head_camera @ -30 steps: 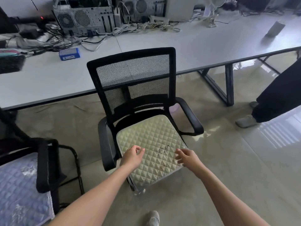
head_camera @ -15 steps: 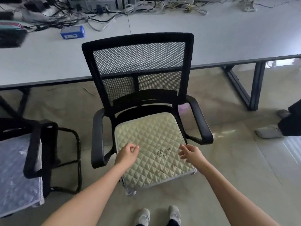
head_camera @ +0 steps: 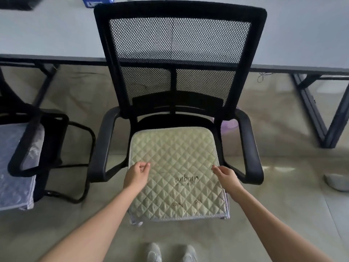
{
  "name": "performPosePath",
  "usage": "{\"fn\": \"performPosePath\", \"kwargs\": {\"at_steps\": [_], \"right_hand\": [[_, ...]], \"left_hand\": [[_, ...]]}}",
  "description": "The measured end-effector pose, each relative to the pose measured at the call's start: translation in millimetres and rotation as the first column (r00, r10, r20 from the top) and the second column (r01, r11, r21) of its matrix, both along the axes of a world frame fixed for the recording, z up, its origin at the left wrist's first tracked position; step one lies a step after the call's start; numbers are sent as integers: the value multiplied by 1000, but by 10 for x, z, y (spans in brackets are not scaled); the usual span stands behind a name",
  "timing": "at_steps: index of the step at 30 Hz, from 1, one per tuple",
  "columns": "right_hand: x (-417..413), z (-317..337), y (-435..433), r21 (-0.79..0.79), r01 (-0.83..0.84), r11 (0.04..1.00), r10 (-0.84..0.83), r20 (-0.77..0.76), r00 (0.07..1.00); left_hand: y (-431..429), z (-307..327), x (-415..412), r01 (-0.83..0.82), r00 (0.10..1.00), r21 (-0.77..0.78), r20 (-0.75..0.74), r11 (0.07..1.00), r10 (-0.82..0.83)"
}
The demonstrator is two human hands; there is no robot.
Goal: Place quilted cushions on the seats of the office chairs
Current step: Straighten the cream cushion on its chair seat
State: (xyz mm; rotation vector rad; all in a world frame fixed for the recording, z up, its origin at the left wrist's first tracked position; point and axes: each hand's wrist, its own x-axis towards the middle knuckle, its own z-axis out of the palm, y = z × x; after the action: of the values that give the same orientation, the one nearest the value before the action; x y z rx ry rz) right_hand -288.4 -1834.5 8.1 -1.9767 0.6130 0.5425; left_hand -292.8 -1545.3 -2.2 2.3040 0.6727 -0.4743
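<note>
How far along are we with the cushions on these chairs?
Done: the left chair already carries a grey-blue cushion. In hand: the green cushion lies on the middle chair, left hand and right hand at its side edges, its front overhanging. Left: squaring it; no other chairs are in view.

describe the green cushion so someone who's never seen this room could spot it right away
Find the black mesh-backed office chair pulled out from the long grey desk. The pale green quilted cushion lies on its seat, a hand at each side edge. Unlike the lavender cushion on the chair beside it, it carries dark embroidered lettering.
</note>
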Motion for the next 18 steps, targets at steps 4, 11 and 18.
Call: {"fn": "performPosePath", "kwargs": {"at_steps": [4,11,18], "right_hand": [[147,-276,-38,23,41,999,-42,53,998],[314,-702,-118,-93,97,991,-96,17,995],[395,-951,-146,-49,179,983,-180,-12,984]], "left_hand": [[92,-296,19,-117,992,41,53,992,115],[253,-707,60,-344,938,61,62,937,340],[306,-940,54,-516,856,30,6,856,516]]}}
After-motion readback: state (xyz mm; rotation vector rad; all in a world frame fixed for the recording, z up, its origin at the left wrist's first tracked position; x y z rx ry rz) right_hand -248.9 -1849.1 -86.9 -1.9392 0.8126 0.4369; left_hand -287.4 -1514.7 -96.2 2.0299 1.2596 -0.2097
